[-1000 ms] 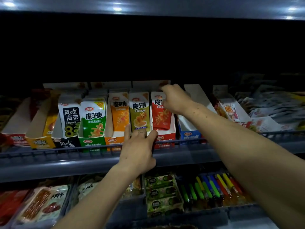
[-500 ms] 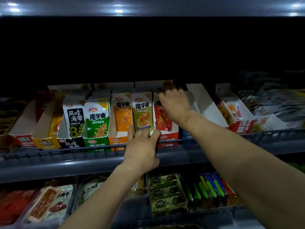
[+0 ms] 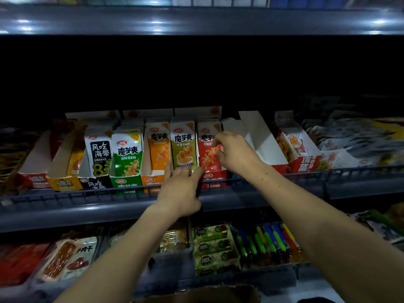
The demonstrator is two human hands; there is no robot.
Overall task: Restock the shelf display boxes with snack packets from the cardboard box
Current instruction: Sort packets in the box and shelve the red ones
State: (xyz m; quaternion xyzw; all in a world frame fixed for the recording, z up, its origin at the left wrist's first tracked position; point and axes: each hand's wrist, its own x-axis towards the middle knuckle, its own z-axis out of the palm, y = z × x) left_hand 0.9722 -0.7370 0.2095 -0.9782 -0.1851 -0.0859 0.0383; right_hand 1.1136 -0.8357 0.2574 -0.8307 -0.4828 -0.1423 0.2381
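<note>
The right hand has its fingertips curled against the face of the front red packet, thumb below and fingers above, pinching its right edge. That packet stands upright at the head of a row in the red display box. The left hand lies lower, its fingers straight and spread, a ring on one, pressed flat against the front of the olive packet and its box, at the wire rail of the shelf.

Leftward stand the orange packet, the green packet and a white packet, each upright in its own box. Just right of the red box lies a white box, tilted, its contents hidden. Beyond it is another red box holding packets.

The lower shelf carries flat packs and coloured tubes. The rim of the cardboard box shows at the bottom edge, its contents out of view.
</note>
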